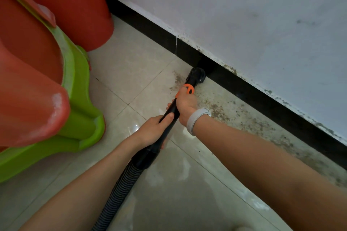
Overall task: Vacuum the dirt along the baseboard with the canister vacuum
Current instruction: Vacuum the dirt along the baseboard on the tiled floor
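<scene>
- Here, my right hand (185, 104) is wrapped around the black wand (173, 110) near its orange collar (188, 89).
- My left hand (153, 130) grips the wand lower down, above the ribbed hose (120, 189).
- The nozzle (198, 76) touches the black baseboard (262, 97), on the floor (131, 65), amid dirt (244, 118).
</scene>
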Demonstrator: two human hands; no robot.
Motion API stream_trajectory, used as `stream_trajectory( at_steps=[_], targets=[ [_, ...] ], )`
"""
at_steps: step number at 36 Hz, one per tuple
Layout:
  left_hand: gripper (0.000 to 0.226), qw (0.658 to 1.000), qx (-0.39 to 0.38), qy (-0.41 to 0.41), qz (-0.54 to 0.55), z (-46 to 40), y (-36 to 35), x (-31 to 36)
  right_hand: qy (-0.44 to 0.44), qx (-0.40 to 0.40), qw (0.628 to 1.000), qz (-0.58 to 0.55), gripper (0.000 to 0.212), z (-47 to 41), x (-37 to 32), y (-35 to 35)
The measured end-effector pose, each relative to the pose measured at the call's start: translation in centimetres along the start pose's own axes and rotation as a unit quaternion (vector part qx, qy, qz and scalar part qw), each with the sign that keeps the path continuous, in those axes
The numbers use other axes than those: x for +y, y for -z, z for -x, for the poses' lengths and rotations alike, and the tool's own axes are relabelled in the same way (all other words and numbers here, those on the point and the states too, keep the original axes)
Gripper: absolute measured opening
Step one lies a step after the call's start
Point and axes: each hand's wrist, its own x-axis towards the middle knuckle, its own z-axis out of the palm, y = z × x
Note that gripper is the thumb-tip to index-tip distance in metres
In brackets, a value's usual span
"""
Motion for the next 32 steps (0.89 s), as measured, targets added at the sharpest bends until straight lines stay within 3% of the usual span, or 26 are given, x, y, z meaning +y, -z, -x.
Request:
stream_trajectory(
  at_steps=[8,20,24,32],
  targets=[
    [0.043,1.0,-0.009,-0.006,0.004,0.5,-0.5,0.1,0.012,0.024,1.0,-0.005,0.03,0.2,0.4,0.9],
    [0.051,0.989,0.136,-0.022,0.051,0.7,3.4,-1.5,0.032,-0.123,0.992,0.0,0.036,1.6,-1.6,-5.0],
    [0.047,0.99,0.127,-0.006,0.061,0.9,4.3,-1.8,0.022,-0.135,0.991,-0.004,0.043,1.9,-1.3,-6.1],
    [0.058,0.996,0.082,0.008,0.042,1.0,3.8,-2.1,-0.014,-0.117,0.993,-0.025,0.031,0.9,-0.1,-5.2]
  ],
)
